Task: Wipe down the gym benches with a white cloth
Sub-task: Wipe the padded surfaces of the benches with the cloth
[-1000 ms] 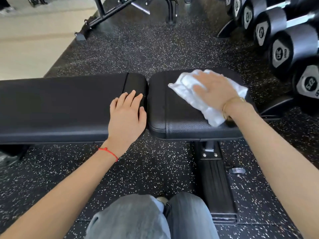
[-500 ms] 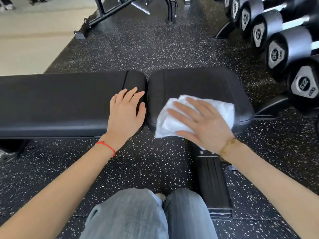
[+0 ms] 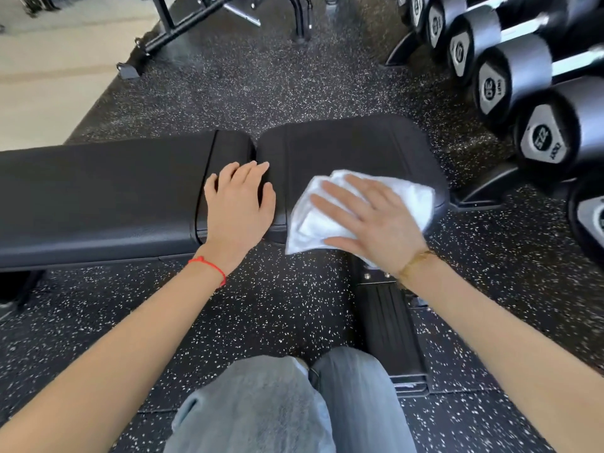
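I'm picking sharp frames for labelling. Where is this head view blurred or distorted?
Head view: motion blur smears the right hand and the right edge of the white cloth; the left hand on the bench pad is sharp; wide-angle distortion bends the dumbbells at the right edge.

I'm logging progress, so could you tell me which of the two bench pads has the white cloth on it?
The shorter seat pad, nearest the dumbbells; the right hand presses the white cloth there. The long pad holds only the left hand.

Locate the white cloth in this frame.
In the head view, the white cloth lies right of centre on the bench's seat pad, near its front edge, pressed flat under the right hand.
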`<move>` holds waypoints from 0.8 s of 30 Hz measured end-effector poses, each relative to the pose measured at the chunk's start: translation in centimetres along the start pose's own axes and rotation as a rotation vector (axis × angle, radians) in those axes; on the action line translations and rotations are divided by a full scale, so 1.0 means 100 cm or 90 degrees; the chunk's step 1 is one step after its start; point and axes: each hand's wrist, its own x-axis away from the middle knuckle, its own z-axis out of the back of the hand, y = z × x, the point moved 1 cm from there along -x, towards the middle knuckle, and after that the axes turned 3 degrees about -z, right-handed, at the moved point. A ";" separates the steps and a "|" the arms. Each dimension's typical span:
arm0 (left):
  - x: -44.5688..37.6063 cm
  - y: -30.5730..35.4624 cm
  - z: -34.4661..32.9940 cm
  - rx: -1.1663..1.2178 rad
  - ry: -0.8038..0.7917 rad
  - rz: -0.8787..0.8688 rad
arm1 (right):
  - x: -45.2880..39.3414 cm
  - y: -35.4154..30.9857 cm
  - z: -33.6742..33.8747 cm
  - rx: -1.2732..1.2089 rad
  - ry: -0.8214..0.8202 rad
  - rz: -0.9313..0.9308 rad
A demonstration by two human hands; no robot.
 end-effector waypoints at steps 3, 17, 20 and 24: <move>0.002 -0.001 -0.003 -0.007 0.014 -0.011 | -0.024 -0.030 -0.002 -0.010 -0.044 0.026; 0.001 -0.003 -0.005 0.006 0.003 -0.024 | -0.057 0.059 0.007 -0.185 -0.197 -0.284; 0.001 -0.002 -0.003 0.007 0.002 -0.028 | -0.083 0.035 0.002 -0.157 -0.250 -0.227; 0.000 -0.004 -0.004 0.007 0.001 -0.027 | -0.044 0.025 0.007 -0.171 -0.245 -0.156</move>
